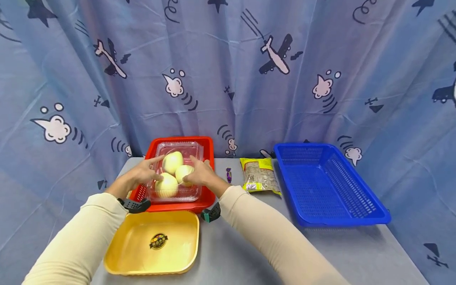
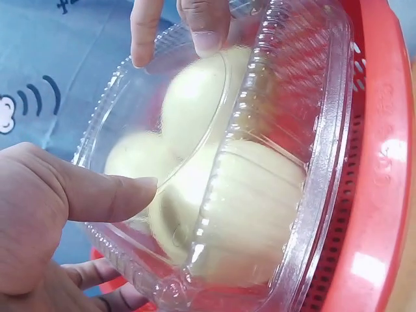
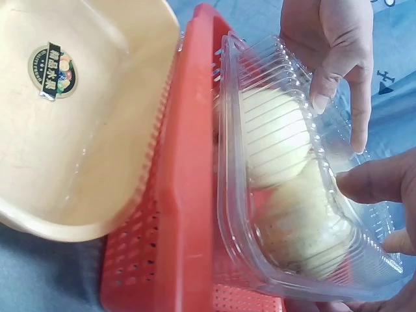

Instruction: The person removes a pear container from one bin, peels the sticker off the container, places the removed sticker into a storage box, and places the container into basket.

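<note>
Head view: clear clamshell box (image 1: 179, 171) with three pale round fruits (image 1: 173, 161) sits in the red basket (image 1: 208, 147) at table centre-left. Left hand (image 1: 144, 173) at the box's 9 o'clock, right hand (image 1: 201, 175) at its 3 o'clock, both gripping its sides, thumbs on the lid. Yellow tray (image 1: 135, 245) at the basket's 6 o'clock. Small purple candy (image 1: 228, 174), then a snack packet (image 1: 259, 175), then a blue basket (image 1: 322, 184), run off toward 3 o'clock.

Left wrist view: left thumb (image 2: 107, 195) presses the lid, fingers curled under the box edge (image 2: 104, 283); right hand fingertips (image 2: 201, 29) at 12 o'clock.

Right wrist view: right thumb (image 3: 374, 179) on the lid, fingers underneath; left hand fingers (image 3: 331, 71) at 1 o'clock.
</note>
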`<control>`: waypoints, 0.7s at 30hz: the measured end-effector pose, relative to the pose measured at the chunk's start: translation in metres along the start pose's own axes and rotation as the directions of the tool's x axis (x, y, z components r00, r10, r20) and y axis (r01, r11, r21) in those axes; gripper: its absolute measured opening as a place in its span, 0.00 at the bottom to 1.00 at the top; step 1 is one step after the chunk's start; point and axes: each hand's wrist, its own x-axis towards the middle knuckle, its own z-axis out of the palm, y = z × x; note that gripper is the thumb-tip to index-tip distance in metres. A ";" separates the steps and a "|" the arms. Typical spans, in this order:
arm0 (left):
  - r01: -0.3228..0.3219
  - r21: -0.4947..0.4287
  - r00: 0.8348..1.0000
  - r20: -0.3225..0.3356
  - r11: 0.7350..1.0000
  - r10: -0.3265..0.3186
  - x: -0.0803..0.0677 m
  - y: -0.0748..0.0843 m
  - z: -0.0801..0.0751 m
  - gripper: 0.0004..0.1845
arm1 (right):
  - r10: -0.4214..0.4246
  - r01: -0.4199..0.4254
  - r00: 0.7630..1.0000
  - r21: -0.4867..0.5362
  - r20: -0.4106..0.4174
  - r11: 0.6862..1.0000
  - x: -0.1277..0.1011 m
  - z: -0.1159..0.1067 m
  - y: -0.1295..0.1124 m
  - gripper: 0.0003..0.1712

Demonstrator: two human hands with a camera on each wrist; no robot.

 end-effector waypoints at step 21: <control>0.028 0.082 0.998 -0.060 0.996 -0.023 0.010 -0.027 0.018 0.45 | 0.092 -0.092 0.996 -0.039 0.014 0.995 -0.001 0.028 0.010 0.56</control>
